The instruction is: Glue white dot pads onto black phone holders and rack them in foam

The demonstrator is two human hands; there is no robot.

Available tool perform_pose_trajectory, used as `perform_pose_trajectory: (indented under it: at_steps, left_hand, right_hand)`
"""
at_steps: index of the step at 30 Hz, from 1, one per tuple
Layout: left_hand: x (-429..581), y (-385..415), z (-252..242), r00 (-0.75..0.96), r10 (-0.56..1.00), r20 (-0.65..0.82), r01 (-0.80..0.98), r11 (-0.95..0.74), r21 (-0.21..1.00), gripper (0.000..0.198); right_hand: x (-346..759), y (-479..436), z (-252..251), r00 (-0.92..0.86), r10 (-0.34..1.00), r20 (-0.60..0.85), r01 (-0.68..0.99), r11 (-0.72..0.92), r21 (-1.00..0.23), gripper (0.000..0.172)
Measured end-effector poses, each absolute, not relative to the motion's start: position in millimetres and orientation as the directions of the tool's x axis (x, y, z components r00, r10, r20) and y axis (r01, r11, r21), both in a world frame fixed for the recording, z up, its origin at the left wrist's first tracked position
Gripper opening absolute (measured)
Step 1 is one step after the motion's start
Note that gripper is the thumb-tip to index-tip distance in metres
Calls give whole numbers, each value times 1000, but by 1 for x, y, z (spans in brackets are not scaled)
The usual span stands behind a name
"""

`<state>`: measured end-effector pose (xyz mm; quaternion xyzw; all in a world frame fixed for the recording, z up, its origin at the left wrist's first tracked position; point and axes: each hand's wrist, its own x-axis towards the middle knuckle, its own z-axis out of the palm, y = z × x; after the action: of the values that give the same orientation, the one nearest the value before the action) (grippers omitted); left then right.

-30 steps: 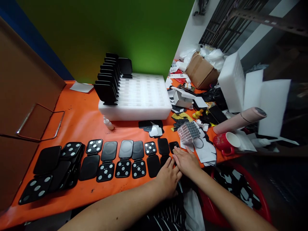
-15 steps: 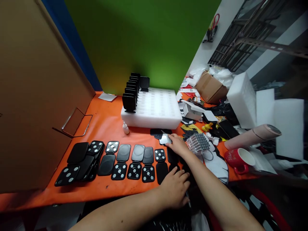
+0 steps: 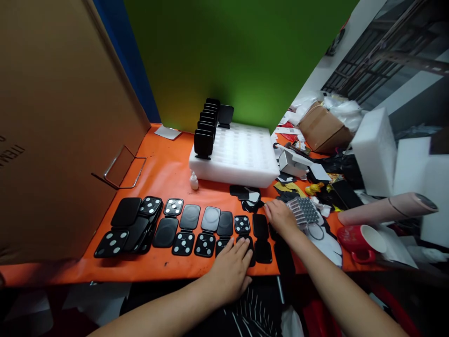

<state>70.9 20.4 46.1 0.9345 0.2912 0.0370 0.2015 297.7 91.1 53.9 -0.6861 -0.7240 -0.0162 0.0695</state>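
Observation:
My left hand (image 3: pixel 229 271) lies with fingers spread over the front row of square black hinged panels, its fingertips on one panel (image 3: pixel 249 250). Fingers closed together, my right hand (image 3: pixel 281 219) pinches the edge of a thin black piece (image 3: pixel 258 206) behind the row. That piece lies among thin dark cut-outs (image 3: pixel 239 191), one showing a whitish face (image 3: pixel 253 196). To the left, several panels bear light round dots, such as this dotted panel (image 3: pixel 183 244); others are plain, like this plain black panel (image 3: pixel 260 226).
A white foam block (image 3: pixel 242 154) holds upright black panels (image 3: pixel 204 142). A small white dropper bottle (image 3: pixel 194 180) stands before it. Stacked panels (image 3: pixel 136 234) lie left, near a cardboard box (image 3: pixel 63 140). Right are a red mug (image 3: pixel 351 241), pink flask (image 3: pixel 386 209) and clutter.
My left hand has moved left onto the panels. My right hand has shifted away from the whitish sheet it held and now pinches a black piece. The camera view has shifted slightly.

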Motion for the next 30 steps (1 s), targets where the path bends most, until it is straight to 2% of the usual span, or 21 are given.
perform_pose_trajectory:
  at_steps: [2,4,6,8,10,18,30]
  left_hand:
    - [76,20,44,812,578,-76,561,-739,373,59]
    - [79,20,41,805,583,-110,581,-738,343,64]
    - [81,20,38,809,573,-131,582,-752,309,68]
    - [84,19,36,817,559,-143,575,-773,268,75]
    - [86,18,34,822,549,-152,570,-791,223,81]
    - [91,15,29,828,548,-119,561,-813,156,87]
    - [91,14,26,825,557,-97,565,-813,141,85]
  right_hand:
    - [298,82,55,96,992,80,967,-74,-243,33]
    - [292,72,51,205,973,-105,831,-230,-507,31]
    - [282,65,44,173,931,-323,598,-359,-716,28]
    - [272,62,37,70,904,-422,419,-410,-810,24]
    - [264,63,32,2,905,-425,390,-392,-833,23]
    - [258,79,31,-80,945,-318,715,-168,-679,25]
    - [255,79,27,-5,955,-298,769,-186,-612,27]
